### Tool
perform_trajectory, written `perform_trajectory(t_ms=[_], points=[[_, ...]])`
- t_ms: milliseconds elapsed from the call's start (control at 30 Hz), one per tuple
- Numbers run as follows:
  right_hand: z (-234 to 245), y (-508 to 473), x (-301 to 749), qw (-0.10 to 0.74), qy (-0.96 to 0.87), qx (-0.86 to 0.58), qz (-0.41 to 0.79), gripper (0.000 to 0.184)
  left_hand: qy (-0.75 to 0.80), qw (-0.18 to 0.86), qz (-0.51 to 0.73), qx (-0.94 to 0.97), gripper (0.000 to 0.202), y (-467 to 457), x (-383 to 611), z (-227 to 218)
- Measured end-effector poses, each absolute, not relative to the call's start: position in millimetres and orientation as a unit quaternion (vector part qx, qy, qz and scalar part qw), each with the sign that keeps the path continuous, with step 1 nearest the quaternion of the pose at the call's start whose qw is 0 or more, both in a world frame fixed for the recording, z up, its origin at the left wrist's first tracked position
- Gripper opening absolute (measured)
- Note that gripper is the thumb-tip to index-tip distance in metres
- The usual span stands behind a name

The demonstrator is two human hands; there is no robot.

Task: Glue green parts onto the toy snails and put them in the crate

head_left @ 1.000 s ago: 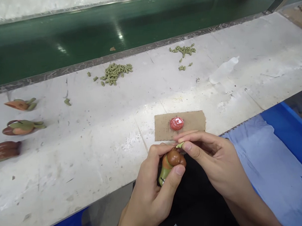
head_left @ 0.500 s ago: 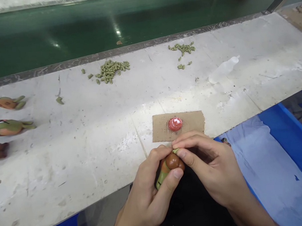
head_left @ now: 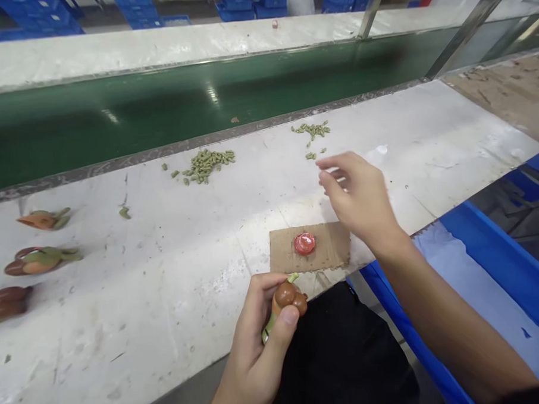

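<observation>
At 6 o'clock from my view's centre I have the left hand [head_left: 260,351] wrapped snugly round a brown-and-green figure [head_left: 285,295], thumb across its brown lobes; pale green stub [head_left: 293,278] juts from its top. At 3 o'clock, right hand [head_left: 361,195]: thumb and forefinger parted, I see nothing between them, fingertips near small green pellets [head_left: 311,156]. Red dollop [head_left: 304,244] on cardboard [head_left: 331,244], 1 o'clock from figure. Larger pellet pile [head_left: 205,166] at 10.
</observation>
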State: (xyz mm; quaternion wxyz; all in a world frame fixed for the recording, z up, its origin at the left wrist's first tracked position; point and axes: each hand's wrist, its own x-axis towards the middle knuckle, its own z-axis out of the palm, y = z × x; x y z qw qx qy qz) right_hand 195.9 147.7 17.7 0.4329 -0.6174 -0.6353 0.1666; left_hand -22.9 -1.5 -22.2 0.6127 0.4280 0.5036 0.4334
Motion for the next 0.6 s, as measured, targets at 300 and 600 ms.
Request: perform_trajectory(t_ms=[300, 600], points=[[-23.7, 255.0, 204.3, 0.310, -0.654, -0.682, 0.106, 0.034, 0.523, 0.570, 0.428, 0.469, 0.045, -5.9, -19.9, -29.4], [-27.1, 224.8, 213.4, 0.298, -0.669, -0.676, 0.086, 0.040, 0.507, 0.565, 0.425, 0.493, 0.042, -6.1, -18.4, -27.6]])
